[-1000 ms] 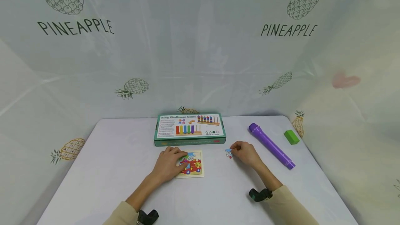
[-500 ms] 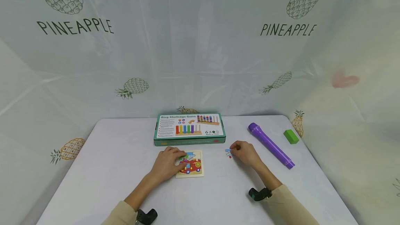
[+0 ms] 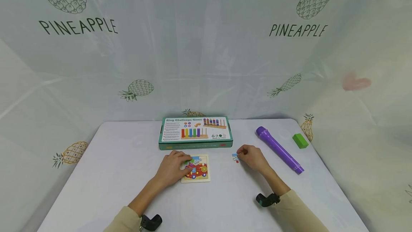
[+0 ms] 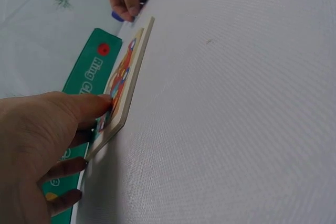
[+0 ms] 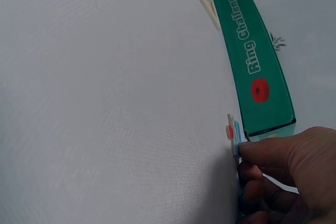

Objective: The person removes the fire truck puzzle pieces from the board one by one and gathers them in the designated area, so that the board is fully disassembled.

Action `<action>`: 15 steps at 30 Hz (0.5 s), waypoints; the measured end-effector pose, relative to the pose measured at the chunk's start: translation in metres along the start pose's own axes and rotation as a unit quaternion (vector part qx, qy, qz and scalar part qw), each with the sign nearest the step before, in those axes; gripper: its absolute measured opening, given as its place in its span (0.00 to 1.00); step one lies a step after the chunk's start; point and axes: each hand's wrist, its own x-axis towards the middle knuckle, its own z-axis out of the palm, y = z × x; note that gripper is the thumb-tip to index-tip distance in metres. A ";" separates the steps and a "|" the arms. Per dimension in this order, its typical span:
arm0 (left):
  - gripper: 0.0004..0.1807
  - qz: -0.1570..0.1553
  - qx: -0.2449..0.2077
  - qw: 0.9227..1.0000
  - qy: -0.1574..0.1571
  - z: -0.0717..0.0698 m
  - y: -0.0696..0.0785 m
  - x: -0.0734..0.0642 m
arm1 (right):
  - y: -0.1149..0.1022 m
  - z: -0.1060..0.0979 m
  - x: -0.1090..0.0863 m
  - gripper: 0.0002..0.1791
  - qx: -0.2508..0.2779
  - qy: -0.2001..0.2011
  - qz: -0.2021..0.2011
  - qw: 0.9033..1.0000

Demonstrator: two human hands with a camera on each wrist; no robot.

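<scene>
A square wooden jigsaw puzzle (image 3: 196,177) with a red vehicle picture lies flat on the table, left of the middle. My left hand (image 3: 173,167) rests at its left side, thumb and index finger laid on the picture. In the left wrist view the thumb (image 4: 94,106) touches the puzzle's face, while other fingers reach past its edge toward the table. To the right, my right hand (image 3: 252,157) pinches a small puzzle piece (image 3: 235,157) by its edge, close over the table. That piece (image 5: 231,132) shows blue, white and a red spot; part of it is hidden by the thumb.
Behind the puzzle lies a green Ring Challenge Game box (image 3: 195,146). A purple tube (image 3: 280,150) with a wider end lies right of my right hand, and a green block (image 3: 300,141) sits near the table's right edge. A pineapple-print sheet (image 3: 206,46) hangs behind the white table (image 3: 128,146).
</scene>
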 end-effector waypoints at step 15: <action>0.23 -0.015 -0.039 0.999 -0.013 -0.005 0.000 -0.001 | -0.001 -0.002 -0.001 0.04 -0.003 0.022 -0.005 1.000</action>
